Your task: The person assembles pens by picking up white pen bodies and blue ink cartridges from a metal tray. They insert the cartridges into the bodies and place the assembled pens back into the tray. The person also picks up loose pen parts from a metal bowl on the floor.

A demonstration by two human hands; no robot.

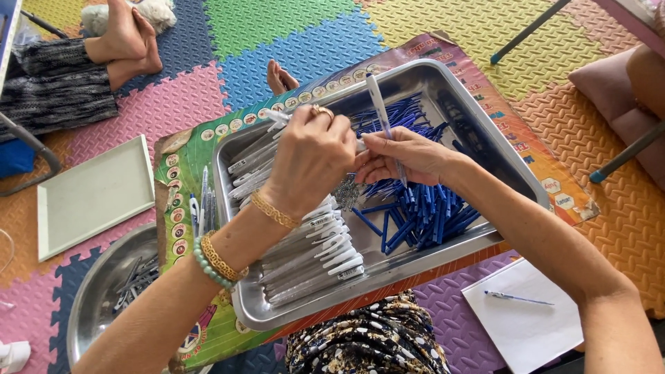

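Your tray (pixel 478 128) is shiny smooth metal; inside it, glossy plastic white pen barrels (pixel 305 256) and blue refills (pixel 422 215); beneath it, textured foam mats (pixel 291 34).

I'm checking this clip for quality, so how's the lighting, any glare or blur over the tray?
Head view: bright, even daylight, soft shadows only. The metal tray shows mild sheen on its rim, no harsh glare. Left hand and right hand are sharp, as is the pen between them. Edges bend slightly from the wide lens.

We count one steel tray (pixel 500 161), one round bowl (pixel 97 291) left of the tray, one white sheet (pixel 533 332) right of it bearing one pen (pixel 518 298).
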